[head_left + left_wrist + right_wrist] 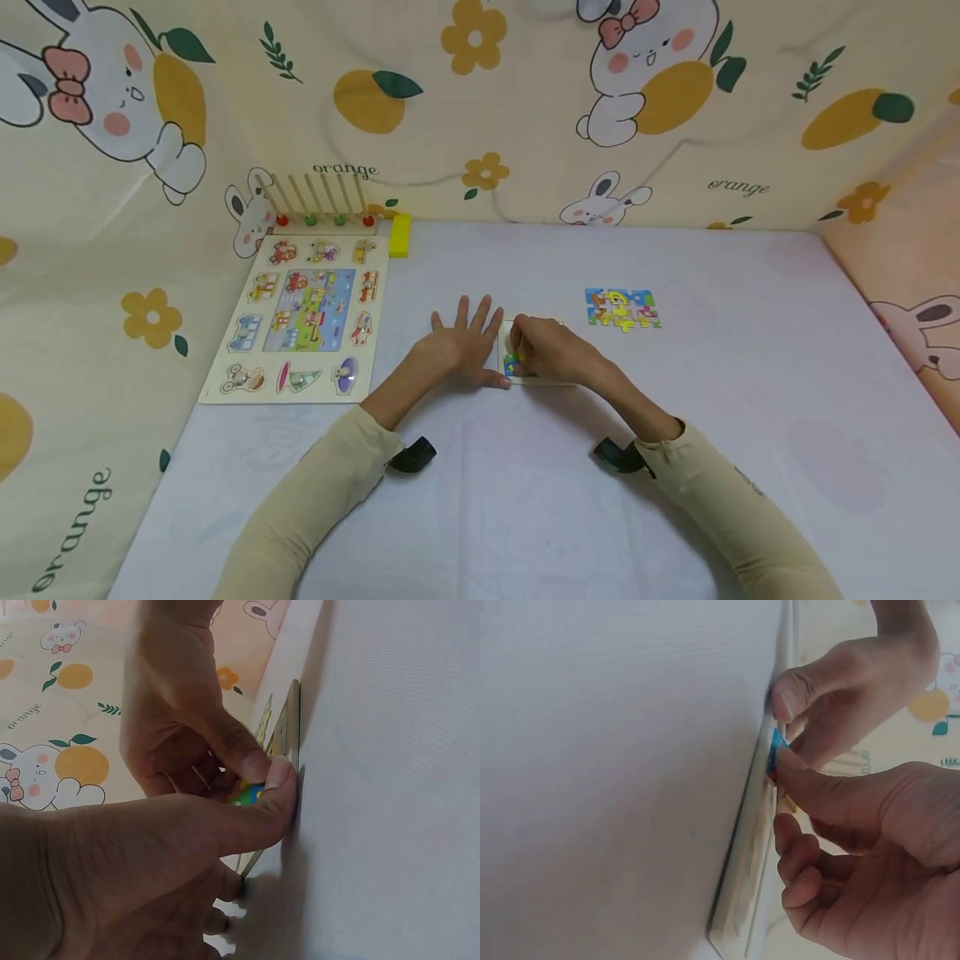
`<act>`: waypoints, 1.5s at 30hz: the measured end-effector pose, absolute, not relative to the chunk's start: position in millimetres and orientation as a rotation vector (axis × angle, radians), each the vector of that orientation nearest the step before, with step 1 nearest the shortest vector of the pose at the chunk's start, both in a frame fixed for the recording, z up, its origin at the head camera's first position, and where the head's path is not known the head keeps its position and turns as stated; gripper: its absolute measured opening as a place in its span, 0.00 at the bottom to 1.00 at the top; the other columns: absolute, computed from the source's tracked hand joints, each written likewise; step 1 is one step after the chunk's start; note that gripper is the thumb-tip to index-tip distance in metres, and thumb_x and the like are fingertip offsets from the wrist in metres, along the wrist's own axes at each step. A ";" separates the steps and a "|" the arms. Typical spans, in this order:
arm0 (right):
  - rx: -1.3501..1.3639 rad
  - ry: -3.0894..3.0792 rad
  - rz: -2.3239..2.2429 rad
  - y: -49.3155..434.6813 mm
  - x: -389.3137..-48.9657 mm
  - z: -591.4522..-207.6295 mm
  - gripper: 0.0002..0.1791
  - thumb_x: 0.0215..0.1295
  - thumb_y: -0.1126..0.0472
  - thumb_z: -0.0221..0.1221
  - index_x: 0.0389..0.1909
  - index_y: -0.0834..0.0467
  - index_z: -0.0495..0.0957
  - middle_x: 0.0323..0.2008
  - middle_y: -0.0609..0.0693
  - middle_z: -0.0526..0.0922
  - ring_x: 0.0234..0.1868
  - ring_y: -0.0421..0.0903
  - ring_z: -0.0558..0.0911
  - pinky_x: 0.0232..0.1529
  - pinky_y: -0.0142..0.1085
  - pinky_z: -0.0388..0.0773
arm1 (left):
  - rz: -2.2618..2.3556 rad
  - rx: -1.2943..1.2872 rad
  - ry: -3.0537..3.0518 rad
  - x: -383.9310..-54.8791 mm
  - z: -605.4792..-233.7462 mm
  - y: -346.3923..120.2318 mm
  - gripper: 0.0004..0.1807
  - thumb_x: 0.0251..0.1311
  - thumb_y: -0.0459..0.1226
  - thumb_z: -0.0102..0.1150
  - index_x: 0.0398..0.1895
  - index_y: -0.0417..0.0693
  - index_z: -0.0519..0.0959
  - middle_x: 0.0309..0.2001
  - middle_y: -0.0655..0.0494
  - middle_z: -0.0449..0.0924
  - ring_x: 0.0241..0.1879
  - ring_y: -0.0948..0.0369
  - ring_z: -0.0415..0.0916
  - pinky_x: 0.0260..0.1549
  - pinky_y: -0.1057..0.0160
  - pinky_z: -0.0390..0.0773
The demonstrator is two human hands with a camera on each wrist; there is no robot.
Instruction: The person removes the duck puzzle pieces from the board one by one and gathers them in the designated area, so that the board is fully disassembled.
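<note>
A small pale puzzle board lies on the table in front of the person. My left hand rests at its left side with fingers spread, and the thumb reaches the near left corner. Over the board, my right hand pinches a colourful jigsaw piece between thumb and fingers. Blue and green puzzle picture shows at the board's left part, beside the right fingertips. The right hand covers most of the board in the head view. Behind it to the right lies a group of jigsaw pieces.
A large picture puzzle board with vehicle and toy shapes lies at the left. Behind it stands a rack of wooden rods with red and green beads at the base. A yellow block sits beside the rack, near the printed cloth backdrop.
</note>
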State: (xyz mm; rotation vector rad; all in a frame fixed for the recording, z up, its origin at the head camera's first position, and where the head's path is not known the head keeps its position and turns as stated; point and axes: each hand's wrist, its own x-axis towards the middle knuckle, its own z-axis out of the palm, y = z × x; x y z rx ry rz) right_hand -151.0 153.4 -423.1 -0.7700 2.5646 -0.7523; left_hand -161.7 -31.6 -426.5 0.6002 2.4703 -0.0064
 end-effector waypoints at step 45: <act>-0.379 2.684 -0.600 272.4 -180.0 -408.7 0.11 0.69 0.62 0.66 0.45 0.64 0.80 0.39 0.59 0.83 0.39 0.52 0.78 0.38 0.38 0.72 | -0.032 0.581 2.487 -162.0 -431.9 -28.8 0.65 0.64 0.71 0.55 0.86 0.52 0.29 0.85 0.46 0.17 0.85 0.38 0.21 0.76 0.24 0.45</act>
